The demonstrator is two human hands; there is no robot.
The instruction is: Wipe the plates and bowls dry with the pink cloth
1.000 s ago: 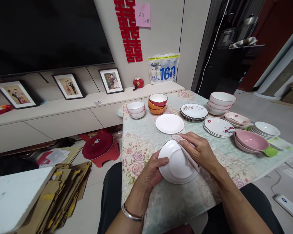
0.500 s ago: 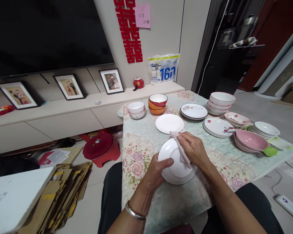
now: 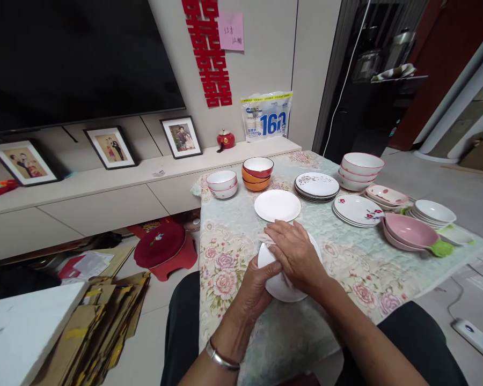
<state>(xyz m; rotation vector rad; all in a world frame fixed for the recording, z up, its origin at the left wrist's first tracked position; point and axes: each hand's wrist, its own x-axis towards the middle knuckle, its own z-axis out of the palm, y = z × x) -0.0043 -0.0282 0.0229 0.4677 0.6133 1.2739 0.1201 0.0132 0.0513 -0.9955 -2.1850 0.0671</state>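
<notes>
Far left, on the floor: a white slab (image 3: 32,327), then folded cardboard (image 3: 88,327) with yellow tape, then a red stool (image 3: 161,249) beside the counter (image 3: 225,236), which carries a floral covering.

Left end of counter: two white bowls (image 3: 222,185) with pink rims, nested. Just right of them, a stack of orange and red bowls (image 3: 256,177), the red one on top.

Near side: left hand (image 3: 261,284), silver bracelet (image 3: 221,358) on its wrist, closed on the left edge of a white plate (image 3: 284,289), thumb on the upper face. Plate is held over the near part of the counter. Pale pink cloth (image 3: 265,239) shows at the plate's far left rim, at the fingertips of the right hand (image 3: 295,257). That hand lies flattened across the plate, fingers extended and close together; how much cloth lies under the palm cannot be told.

Directly beyond: a second plate (image 3: 277,205), plain white, flat on the counter.

Continuing right: dark-rimmed plates (image 3: 316,185), stacked; red-flowered plates (image 3: 358,209), stacked; pink-rimmed deep bowls (image 3: 361,170) behind them; spotted dishes (image 3: 386,195); pink dishes (image 3: 411,230), nested; small white bowls (image 3: 433,210), stacked.
</notes>
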